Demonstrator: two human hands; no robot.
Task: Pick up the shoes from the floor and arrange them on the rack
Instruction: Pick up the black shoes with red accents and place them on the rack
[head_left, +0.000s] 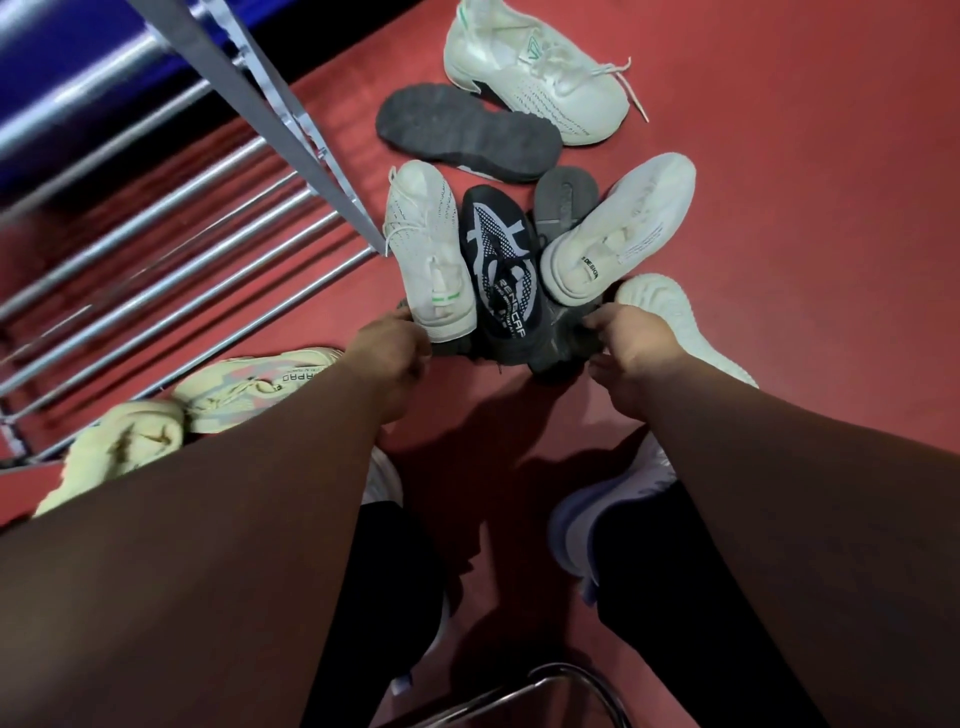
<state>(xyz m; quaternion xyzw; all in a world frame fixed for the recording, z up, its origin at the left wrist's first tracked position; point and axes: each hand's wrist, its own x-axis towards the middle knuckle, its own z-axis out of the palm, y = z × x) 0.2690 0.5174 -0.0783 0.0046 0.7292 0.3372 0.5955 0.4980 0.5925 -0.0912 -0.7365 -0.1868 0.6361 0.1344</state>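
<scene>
A pile of shoes lies on the red floor (805, 208) in front of me. A white knit shoe with a green heel stripe (428, 249), a black shoe with white pattern (501, 270) and a white shoe (618, 234) rest on a dark grey shoe (550, 353) at the bottom. My left hand (389, 353) is curled at the pile's left edge, under the white knit shoe's heel. My right hand (628, 358) is curled on the dark shoe's right end. The metal rack (182, 270) stands to the left; two pale yellow shoes (260, 384) sit on its low bars.
Farther back lie another white shoe (535, 73), an upturned dark sole (467, 135) and a small grey sole (566, 197). A white sole (675, 322) shows beside my right wrist. My own feet in pale shoes (597, 519) stand below; a curved metal tube (550, 686) sits behind.
</scene>
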